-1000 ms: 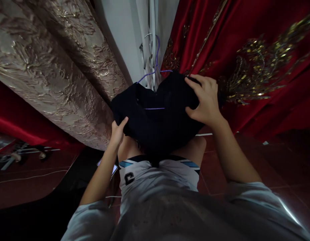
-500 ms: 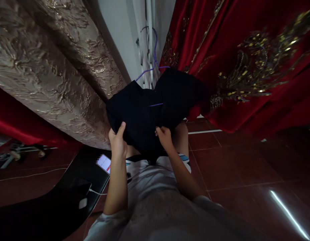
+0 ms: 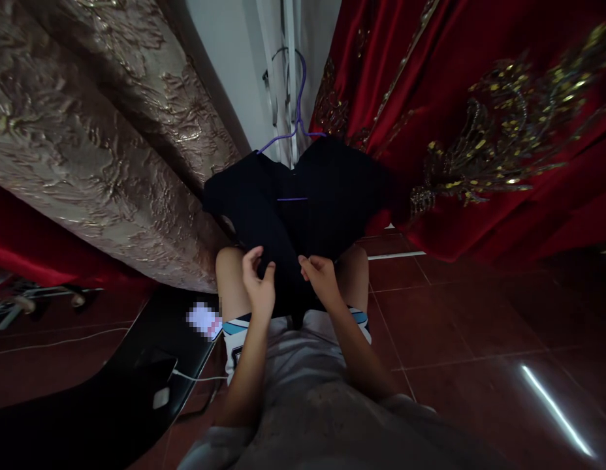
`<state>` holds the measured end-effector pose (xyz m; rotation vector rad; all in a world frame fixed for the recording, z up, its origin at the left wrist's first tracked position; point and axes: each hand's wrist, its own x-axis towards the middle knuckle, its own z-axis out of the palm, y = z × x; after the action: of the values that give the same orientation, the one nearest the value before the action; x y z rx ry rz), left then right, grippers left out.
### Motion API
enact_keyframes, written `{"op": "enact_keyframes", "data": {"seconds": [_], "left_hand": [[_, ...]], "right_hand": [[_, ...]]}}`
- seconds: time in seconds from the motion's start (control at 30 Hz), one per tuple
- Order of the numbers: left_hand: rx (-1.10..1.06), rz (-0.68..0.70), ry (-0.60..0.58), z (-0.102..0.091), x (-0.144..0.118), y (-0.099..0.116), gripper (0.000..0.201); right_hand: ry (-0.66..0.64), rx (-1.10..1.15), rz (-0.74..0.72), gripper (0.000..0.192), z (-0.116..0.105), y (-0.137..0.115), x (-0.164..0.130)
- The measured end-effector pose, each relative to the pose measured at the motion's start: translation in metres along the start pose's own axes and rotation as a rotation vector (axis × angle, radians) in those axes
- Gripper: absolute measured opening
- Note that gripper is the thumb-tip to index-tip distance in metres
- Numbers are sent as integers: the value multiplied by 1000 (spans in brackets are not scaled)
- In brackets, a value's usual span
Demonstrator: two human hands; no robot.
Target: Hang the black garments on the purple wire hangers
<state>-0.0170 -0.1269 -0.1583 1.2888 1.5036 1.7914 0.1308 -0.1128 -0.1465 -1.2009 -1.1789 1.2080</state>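
Note:
A black garment hangs on a purple wire hanger in front of me, between two curtains. My right hand pinches the garment's lower edge near its middle. My left hand sits just left of it, fingers curled and apart, touching the dark cloth at its lower left without a clear grip. My knees and white shorts show right below the garment.
A gold embossed curtain hangs at left, a red embroidered curtain at right, with a white wall strip between. A black seat with a phone and charger cable stands at lower left. The floor is red tile.
My right hand left the garment's top right and came down to its lower edge. My left hand let go of the left edge and shifted right. The garment now hangs freer.

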Motion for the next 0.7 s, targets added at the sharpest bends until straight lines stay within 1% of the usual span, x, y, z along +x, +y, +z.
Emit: {"op": "enact_keyframes", "data": {"seconds": [0.1, 0.13, 0.2, 0.37, 0.47, 0.6, 0.7], "left_hand": [[23, -39, -245, 8, -6, -2, 21], [29, -48, -300, 10, -7, -2, 18], [48, -49, -363, 14, -10, 0, 16], [118, 22, -360, 24, -12, 10, 7], [125, 69, -367, 28, -10, 15, 9], [109, 63, -398, 32, -8, 16, 6], [85, 57, -399, 35, -7, 14, 5]], "right_hand": [[-26, 10, -15, 49, 3, 0, -1], [-34, 14, -19, 49, 4, -1, -1], [-42, 29, -22, 50, 3, -2, -2], [-54, 60, -32, 49, -1, -8, -4], [-38, 76, -40, 50, -2, -10, -4], [-9, 105, -19, 52, -2, -11, -2], [-6, 110, -16, 51, -5, -15, 0]]}}
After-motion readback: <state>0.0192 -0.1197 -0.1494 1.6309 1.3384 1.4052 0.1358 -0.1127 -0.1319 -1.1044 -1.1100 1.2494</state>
